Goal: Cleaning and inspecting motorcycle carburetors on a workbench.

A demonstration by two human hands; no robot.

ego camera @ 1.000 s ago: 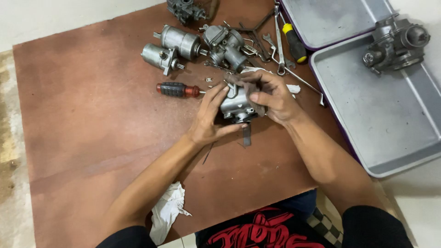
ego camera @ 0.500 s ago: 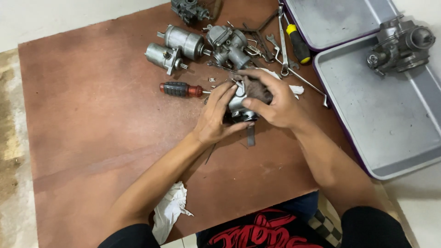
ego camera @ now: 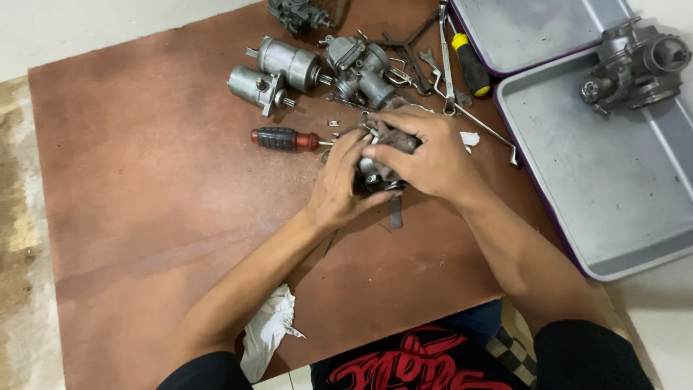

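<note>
Both hands meet over a small grey metal carburetor body (ego camera: pixel 374 172) near the middle of the brown board (ego camera: pixel 144 202). My left hand (ego camera: pixel 339 184) cups it from the left and below. My right hand (ego camera: pixel 426 155) covers its top and right side, with a dark rag (ego camera: pixel 393 136) pressed against the part. Most of the part is hidden under the fingers. A screwdriver with a black and red handle (ego camera: pixel 283 139) lies just left of my left hand.
Two grey cylindrical motor parts (ego camera: pixel 278 72) and another carburetor (ego camera: pixel 357 68) lie at the board's far side, beside wrenches (ego camera: pixel 447 58) and a yellow-handled screwdriver (ego camera: pixel 471 65). A grey tray (ego camera: pixel 599 188) at the right holds a metal assembly (ego camera: pixel 635 65). A white rag (ego camera: pixel 268 328) lies near me.
My right hand has closed over the top of the carburetor with the dark rag, hiding more of the part. My left hand has stayed under it.
</note>
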